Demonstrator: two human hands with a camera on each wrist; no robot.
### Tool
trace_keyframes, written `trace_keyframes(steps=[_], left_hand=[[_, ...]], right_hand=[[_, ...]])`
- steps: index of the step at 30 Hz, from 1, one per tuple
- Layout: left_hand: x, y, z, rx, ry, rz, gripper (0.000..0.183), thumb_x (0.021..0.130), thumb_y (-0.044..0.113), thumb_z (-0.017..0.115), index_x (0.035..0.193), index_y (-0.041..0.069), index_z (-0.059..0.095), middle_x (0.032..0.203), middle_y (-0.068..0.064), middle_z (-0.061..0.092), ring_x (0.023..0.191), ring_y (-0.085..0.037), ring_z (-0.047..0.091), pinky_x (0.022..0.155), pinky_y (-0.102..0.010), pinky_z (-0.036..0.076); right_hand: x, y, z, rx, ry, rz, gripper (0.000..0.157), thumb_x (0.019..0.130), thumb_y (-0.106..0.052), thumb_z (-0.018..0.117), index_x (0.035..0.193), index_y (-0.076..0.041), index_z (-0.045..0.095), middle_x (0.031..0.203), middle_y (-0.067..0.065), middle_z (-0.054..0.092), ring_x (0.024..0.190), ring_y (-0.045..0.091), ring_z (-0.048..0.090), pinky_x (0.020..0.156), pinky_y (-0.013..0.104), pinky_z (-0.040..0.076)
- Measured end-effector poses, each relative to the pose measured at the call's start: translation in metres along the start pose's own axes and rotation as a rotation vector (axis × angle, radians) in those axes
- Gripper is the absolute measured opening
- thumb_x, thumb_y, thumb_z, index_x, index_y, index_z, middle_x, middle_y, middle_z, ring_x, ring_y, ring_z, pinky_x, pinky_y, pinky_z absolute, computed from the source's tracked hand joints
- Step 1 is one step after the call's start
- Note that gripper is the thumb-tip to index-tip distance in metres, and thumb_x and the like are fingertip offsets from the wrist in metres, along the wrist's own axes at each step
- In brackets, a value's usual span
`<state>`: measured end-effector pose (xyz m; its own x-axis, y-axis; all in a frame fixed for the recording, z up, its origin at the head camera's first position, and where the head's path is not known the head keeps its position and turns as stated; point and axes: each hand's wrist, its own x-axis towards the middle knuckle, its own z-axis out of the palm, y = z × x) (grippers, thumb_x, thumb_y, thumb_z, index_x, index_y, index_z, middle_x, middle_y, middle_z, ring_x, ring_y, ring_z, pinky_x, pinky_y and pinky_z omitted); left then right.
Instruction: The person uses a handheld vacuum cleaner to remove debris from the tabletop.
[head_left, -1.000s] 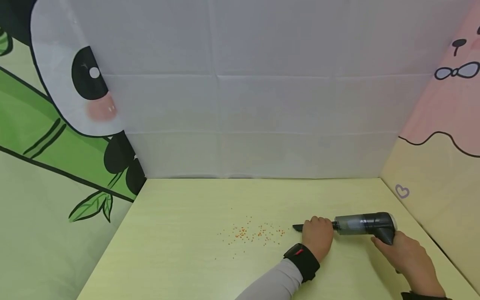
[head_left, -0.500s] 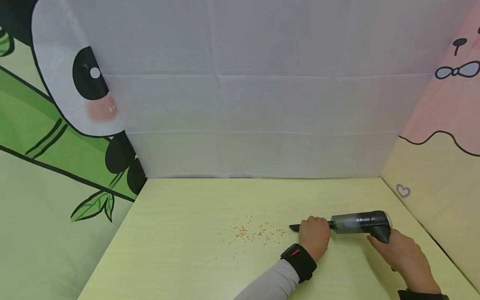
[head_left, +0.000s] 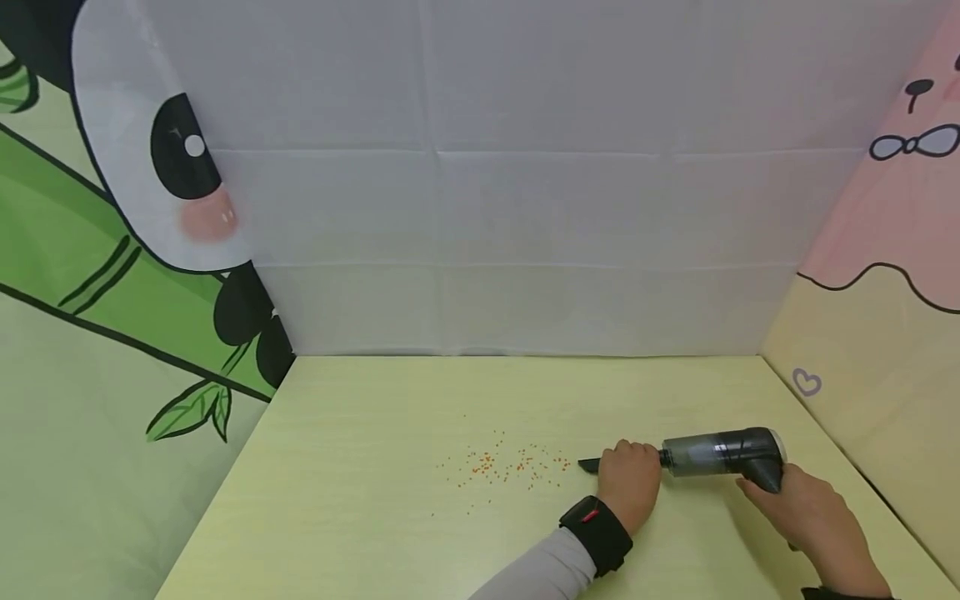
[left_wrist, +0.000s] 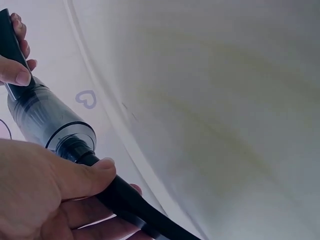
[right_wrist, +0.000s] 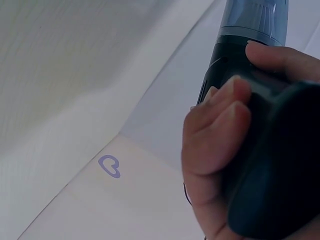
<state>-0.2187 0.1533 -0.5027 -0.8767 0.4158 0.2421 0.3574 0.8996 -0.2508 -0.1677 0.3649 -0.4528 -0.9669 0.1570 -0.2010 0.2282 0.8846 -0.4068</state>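
A black handheld vacuum cleaner (head_left: 750, 450) with a clear dust cup (head_left: 693, 455) is held level above the right part of the table. My right hand (head_left: 817, 517) grips its handle; in the right wrist view the fingers (right_wrist: 215, 135) curl round the dark grip. My left hand (head_left: 630, 483) holds the black nozzle (left_wrist: 132, 202) just ahead of the dust cup, thumb on one side and fingers on the other in the left wrist view. The flat nozzle tip (head_left: 588, 466) points left, close to the right edge of a scatter of small orange bits (head_left: 483, 467).
The pale yellow table (head_left: 337, 450) meets a grey-white cloth wall (head_left: 480, 250) at the back. Printed side panels stand at left (head_left: 195, 333) and right (head_left: 885, 358). The right hand and vacuum are near the right panel.
Both hands and the vacuum have shifted slightly left since a second ago, and dipped a little in the last half second. The orange bits look the same.
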Motion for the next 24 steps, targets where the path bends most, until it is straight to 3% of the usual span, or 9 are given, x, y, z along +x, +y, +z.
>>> trace_keyframes(steps=[6, 16, 24], left_hand=[[-0.007, 0.002, -0.002, -0.008, -0.009, -0.008, 0.016, 0.099, 0.044, 0.063, 0.106, 0.03, 0.069, 0.087, 0.012, 0.067, 0.078, -0.004, 0.057, 0.068, -0.023, 0.049], [-0.013, 0.011, -0.015, 0.013, -0.121, -0.089, 0.021, 0.097, 0.047, 0.064, 0.104, 0.028, 0.067, 0.087, 0.008, 0.064, 0.079, -0.007, 0.057, 0.065, -0.027, 0.051], [-0.009, 0.008, -0.009, 0.009, -0.083, -0.091, 0.02, 0.1, 0.044, 0.06, 0.105, 0.026, 0.067, 0.088, 0.007, 0.065, 0.08, -0.008, 0.057, 0.063, -0.027, 0.05]], right_hand=[[-0.005, 0.002, 0.0, -0.006, -0.025, 0.004, 0.06, 0.096, -0.064, 0.054, 0.079, -0.007, 0.048, 0.067, 0.004, 0.054, 0.058, 0.02, 0.056, 0.05, 0.037, 0.041], [-0.011, 0.0, -0.001, -0.005, -0.029, -0.004, 0.059, 0.096, -0.063, 0.056, 0.082, -0.006, 0.048, 0.068, 0.003, 0.052, 0.057, 0.019, 0.056, 0.051, 0.036, 0.041], [-0.011, -0.007, 0.003, -0.009, 0.004, -0.005, 0.059, 0.096, -0.062, 0.056, 0.08, -0.005, 0.049, 0.066, 0.004, 0.053, 0.057, 0.021, 0.055, 0.05, 0.036, 0.041]])
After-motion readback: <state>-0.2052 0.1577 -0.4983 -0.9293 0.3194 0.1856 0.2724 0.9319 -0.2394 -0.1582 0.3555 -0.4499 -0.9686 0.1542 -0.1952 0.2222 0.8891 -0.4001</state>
